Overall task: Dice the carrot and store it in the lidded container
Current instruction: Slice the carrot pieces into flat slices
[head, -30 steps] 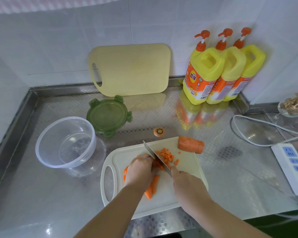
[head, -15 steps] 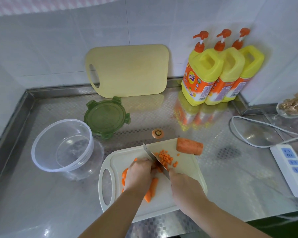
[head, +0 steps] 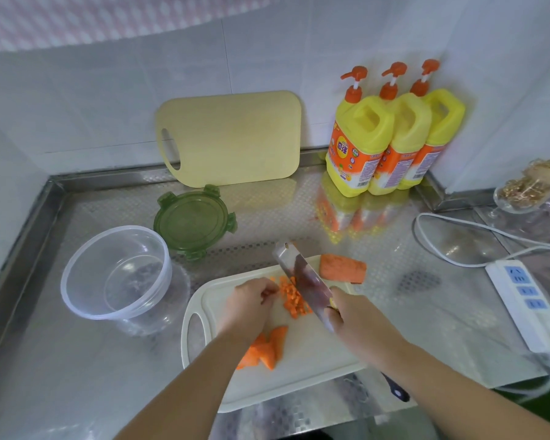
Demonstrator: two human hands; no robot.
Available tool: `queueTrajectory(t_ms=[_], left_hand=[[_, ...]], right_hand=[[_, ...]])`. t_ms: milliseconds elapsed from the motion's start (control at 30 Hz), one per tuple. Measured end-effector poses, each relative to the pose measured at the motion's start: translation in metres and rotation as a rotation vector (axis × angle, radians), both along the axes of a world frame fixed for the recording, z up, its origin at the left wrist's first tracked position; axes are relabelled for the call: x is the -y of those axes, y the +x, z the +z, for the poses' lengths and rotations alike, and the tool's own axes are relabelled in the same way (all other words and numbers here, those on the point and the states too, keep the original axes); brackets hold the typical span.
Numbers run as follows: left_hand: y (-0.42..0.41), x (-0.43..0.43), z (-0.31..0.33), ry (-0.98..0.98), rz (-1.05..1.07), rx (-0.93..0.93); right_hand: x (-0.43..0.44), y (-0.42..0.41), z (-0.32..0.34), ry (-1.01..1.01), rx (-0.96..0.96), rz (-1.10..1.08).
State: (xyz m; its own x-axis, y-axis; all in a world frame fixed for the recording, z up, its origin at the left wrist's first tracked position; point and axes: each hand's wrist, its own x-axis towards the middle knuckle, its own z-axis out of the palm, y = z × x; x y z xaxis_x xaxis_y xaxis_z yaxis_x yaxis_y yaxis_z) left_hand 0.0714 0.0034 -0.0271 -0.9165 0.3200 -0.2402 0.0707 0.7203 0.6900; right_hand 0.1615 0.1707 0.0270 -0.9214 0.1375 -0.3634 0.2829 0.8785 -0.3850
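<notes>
My right hand (head: 356,315) is wrapped tight round the handle of the knife (head: 302,277); the black butt of the handle pokes out below my forearm. The blade is tilted so I see its flat side, and its lower edge sits against the right side of the diced carrot (head: 294,298), which lies in a small heap in the middle of the white cutting board (head: 315,369). My left hand (head: 251,303) is on the other side of the heap, fingers curled with the tips at the dice; I cannot tell whether they pinch a piece.

Uncut carrot strips (head: 267,347) lie on the board, partly hidden under my left wrist. A thick carrot chunk (head: 342,268) rests at the board's far right corner, just behind the blade.

The clear container (head: 116,274) stands open to the left of the board, near it but apart. Its green lid (head: 192,223) lies flat just behind it. A yellow board (head: 232,138) leans on the tiled wall, with three detergent bottles (head: 391,138) in the corner. On my right lie a power strip (head: 521,293) and its white cable (head: 458,258), and a glass dish (head: 531,192) sits further back.
</notes>
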Motion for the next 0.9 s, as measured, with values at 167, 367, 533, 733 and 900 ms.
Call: queueTrajectory(t_ms=[167,367,533,733,900], left_hand=[[0.012,0.009,-0.004,-0.110,-0.158,-0.350],[0.056,-0.003,-0.021,-0.468,-0.521,-0.530],[0.051,-0.011,-0.019,-0.609,-0.471,-0.339],[0.040,-0.001,-0.007,-0.577,-0.286,-0.257],[0.037,-0.005,-0.001,-0.547,-0.293,-0.289]], right_hand=[[-0.011,-0.003,0.005,-0.211,0.075,-0.131],[-0.012,-0.001,0.010,-0.416,0.150,-0.247],[-0.013,0.002,0.008,-0.375,0.152,-0.233],[-0.003,0.013,0.003,-0.012,0.033,-0.046],[0.009,0.019,-0.006,0.121,0.046,0.082]])
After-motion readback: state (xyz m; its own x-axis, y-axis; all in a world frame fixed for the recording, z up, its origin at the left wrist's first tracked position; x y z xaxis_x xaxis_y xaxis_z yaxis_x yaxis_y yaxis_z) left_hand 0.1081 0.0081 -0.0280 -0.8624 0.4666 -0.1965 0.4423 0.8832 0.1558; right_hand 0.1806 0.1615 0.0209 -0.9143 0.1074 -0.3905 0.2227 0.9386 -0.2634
